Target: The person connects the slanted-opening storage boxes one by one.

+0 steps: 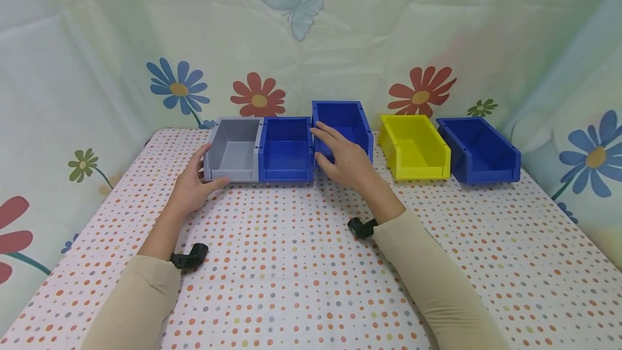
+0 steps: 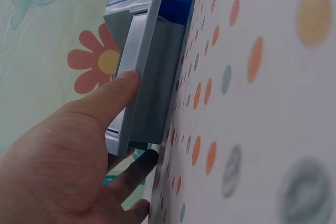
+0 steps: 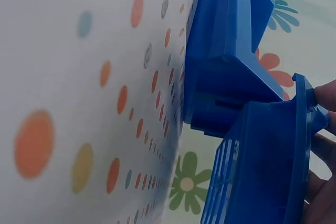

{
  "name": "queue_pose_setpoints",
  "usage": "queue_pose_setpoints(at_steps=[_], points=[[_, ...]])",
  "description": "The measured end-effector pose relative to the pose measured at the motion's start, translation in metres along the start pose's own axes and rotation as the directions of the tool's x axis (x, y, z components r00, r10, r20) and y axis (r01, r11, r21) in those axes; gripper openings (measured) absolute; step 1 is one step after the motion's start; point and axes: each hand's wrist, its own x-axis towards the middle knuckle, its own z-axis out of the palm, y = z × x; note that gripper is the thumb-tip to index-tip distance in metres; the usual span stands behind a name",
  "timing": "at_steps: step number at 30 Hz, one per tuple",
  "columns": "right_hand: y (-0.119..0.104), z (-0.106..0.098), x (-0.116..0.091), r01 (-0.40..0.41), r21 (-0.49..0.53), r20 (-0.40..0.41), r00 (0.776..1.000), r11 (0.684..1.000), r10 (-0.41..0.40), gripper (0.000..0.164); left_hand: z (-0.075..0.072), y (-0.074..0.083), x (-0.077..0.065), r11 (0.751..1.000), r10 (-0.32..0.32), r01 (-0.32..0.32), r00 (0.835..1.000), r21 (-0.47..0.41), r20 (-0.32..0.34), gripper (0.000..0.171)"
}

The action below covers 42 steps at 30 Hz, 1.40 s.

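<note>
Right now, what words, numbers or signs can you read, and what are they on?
None. No writing shows on the grey bin, blue bins, yellow bin, dotted cloth or flowery backdrop.
Any marks on the wrist cameras are too small to read.

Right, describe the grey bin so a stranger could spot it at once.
On the dotted cloth, look along the bins near the back. The grey bin is at the left end, beside a blue bin, with the left hand touching it. It is the only grey one; the others are blue or yellow.
</note>
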Motion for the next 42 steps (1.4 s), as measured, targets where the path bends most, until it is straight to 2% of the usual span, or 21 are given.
queue_pose_setpoints(at_steps=[17, 30, 42], points=[[0.002, 0.0018, -0.0019, -0.058, 0.013, 0.126, 0.99, 0.998, 0.056, 0.06, 0.002, -0.0011, 0.0018, 1.0, 0.003, -0.003, 1.0, -0.002, -0.001, 0.102], [0.005, 0.006, -0.0023, -0.06, 0.02, 0.149, 0.987, 0.998, 0.057, 0.061, 0.0029, 0.0006, 0.0019, 1.0, 0.001, -0.001, 1.0, 0.007, -0.002, 0.102], [0.001, 0.0077, -0.0031, -0.099, 0.02, 0.223, 0.97, 0.995, 0.092, 0.065, 0.0014, 0.0007, -0.0001, 1.0, -0.013, 0.013, 1.0, 0.011, -0.006, 0.102]])
